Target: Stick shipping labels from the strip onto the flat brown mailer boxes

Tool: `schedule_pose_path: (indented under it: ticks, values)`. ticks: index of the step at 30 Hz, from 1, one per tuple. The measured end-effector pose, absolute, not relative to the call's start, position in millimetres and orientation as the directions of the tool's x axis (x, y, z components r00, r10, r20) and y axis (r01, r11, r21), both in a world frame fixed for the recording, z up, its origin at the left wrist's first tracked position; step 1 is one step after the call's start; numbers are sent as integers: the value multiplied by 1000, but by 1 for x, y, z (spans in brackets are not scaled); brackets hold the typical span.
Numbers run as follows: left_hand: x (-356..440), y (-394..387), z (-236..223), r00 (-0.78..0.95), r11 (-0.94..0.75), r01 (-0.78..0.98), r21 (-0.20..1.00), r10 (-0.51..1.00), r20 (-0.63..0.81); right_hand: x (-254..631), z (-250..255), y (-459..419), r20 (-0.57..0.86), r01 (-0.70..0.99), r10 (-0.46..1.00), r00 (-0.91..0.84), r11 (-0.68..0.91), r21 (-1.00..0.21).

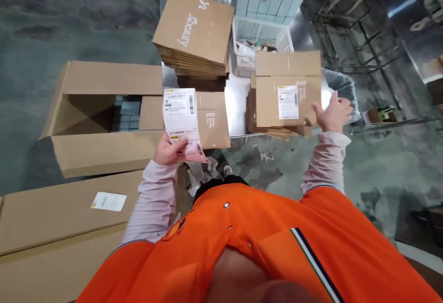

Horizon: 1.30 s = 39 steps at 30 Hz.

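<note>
My left hand (168, 149) is closed on a strip of shipping labels (180, 111), thumb on top of the lower label. Behind the strip lies a flat cardboard box (215, 127) with white print. My right hand (334, 112) is at the right edge of a stack of flattened boxes, its fingers spread and its thumb by the cardboard. The top flattened box (270, 102) carries a white shipping label (288, 102). Whether my thumb touches that box I cannot tell.
A tall pile of flattened boxes (204, 26) stands on the metal table (236, 109). Behind is a white plastic basket (263, 30) holding small items. To the left, a large open carton (107, 155) contains pale blue boxes (128, 112). A lined bin (341, 86) stands at right.
</note>
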<state>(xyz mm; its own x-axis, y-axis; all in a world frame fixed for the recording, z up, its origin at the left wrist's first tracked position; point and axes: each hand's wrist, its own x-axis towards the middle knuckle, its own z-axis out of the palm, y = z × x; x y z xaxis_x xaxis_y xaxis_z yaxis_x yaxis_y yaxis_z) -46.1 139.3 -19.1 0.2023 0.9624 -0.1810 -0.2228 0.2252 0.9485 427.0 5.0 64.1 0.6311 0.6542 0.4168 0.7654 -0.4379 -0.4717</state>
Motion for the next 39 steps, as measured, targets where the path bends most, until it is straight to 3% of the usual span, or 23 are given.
schedule_pose_path:
  ticks: [2, 3, 4, 5, 6, 8, 10, 13, 17, 20, 22, 26, 28, 33, 35, 39]
  values:
    - [-38, 123, -22, 221, 190, -219, 957, 965, -141, 382, 56, 22, 260, 711, 760, 596, -349, -610]
    - [-33, 115, -23, 239, 179, -200, 963, 962, -129, 348, 47, 33, 107, 632, 876, 470, -249, -734]
    - [-30, 107, -24, 279, 186, -169, 968, 951, -134, 310, 35, 42, -51, 492, 970, 238, -166, -855]
    - [-27, 101, -24, 351, 216, -123, 969, 922, -161, 272, 22, 50, -126, 320, 992, 29, -129, -939]
    - [-25, 97, -25, 429, 252, -74, 965, 882, -197, 235, 9, 56, -136, 156, 989, -65, -125, -980]
    - [-25, 95, -28, 509, 299, -14, 954, 824, -250, 177, -15, 59, -159, -63, 986, -44, -161, -985]
    - [-31, 101, -35, 424, 292, -46, 955, 872, -246, 143, -32, 58, -218, -107, 976, -7, -218, -970]
    - [-39, 109, -46, 154, 280, -129, 951, 953, -260, 130, -41, 67, -226, -24, 963, -148, -231, -973]
    - [-37, 103, -57, 124, 338, -88, 937, 937, -327, 138, -35, 96, -141, 214, 974, -176, -102, -971]
    - [-29, 92, -65, 8, 348, -57, 936, 938, -348, 138, -32, 106, -118, 450, 980, -162, -33, -893]
    - [-25, 91, -76, -56, 371, -47, 927, 926, -373, 135, -39, 109, -90, 518, 990, -109, -21, -855]
    - [-27, 101, -110, 110, 497, -105, 861, 867, -487, 132, -73, 137, 31, 628, 999, 19, 12, -778]
    - [-33, 103, -131, 215, 596, -150, 789, 798, -563, 135, -94, 166, 61, 713, 990, 128, -49, -700]
    - [-64, 58, -168, 244, 741, -140, 656, 668, -703, 142, -129, 232, -27, 841, 968, 249, -230, -490]
    - [-81, 29, -169, 216, 758, -113, 642, 649, -729, 139, -133, 238, -31, 902, 987, 156, -155, -402]
    - [-111, 5, -152, 141, 726, -84, 683, 687, -713, 117, -137, 203, -54, 896, 953, -297, 258, -360]
